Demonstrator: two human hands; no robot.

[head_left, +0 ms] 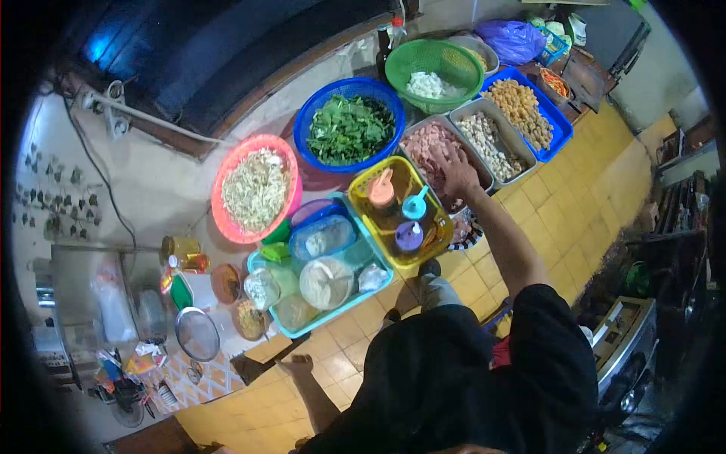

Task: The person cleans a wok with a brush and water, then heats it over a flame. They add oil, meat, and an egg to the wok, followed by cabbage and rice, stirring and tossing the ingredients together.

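Observation:
My right hand (457, 175) reaches into a metal tray (486, 181) of pale pink pieces that look like raw sliced meat (427, 144). Its fingers are spread and touch the pieces; the fingertips are partly hidden among them. My left hand (297, 365) hangs low beside the table edge, with its fingers loosely apart and nothing visible in it. Nearest my right hand are a second metal tray of chopped white and brown pieces (488, 147) and a yellow basket (363, 234) with several lidded bottles, one with a purple top (409, 236).
A blue basket (300, 129) holds chopped greens, a pink basket (219, 193) pale shreds, and a green basket (393, 64) white pieces. Brown chunks (522, 110) fill a blue tray. A turquoise tray (291, 331) carries tubs and bags. A sieve (197, 334) lies left.

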